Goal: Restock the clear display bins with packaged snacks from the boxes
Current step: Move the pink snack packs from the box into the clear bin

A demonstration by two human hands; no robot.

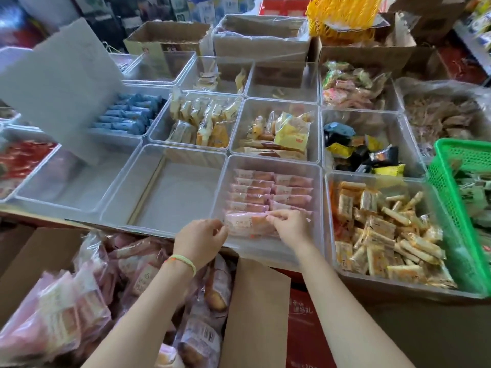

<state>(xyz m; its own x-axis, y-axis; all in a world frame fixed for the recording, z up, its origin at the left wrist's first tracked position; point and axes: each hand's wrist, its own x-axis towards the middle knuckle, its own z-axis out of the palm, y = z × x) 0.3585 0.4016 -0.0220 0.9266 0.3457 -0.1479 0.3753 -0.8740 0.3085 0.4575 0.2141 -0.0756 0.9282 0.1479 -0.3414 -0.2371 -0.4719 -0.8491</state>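
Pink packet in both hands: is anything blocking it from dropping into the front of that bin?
Nothing visible does. The pink packet, pinched by the left hand and right hand, is already inside the clear bin, with bare floor ahead of the stacked pink rows.

Shop interior, even bright light. Red floor (463, 65) at far right. Green mesh basket (451, 179) right edge. Yellow mesh crate (342, 11) behind, top.

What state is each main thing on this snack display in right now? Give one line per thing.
Left hand: pinching the pink packet's left end.
Right hand: pinching its right end.
Pink packet: held at the bin's front.
Pink-snack bin: partly filled, neat rows.
Empty bin: no snacks inside.
Cardboard box: open, packets inside.
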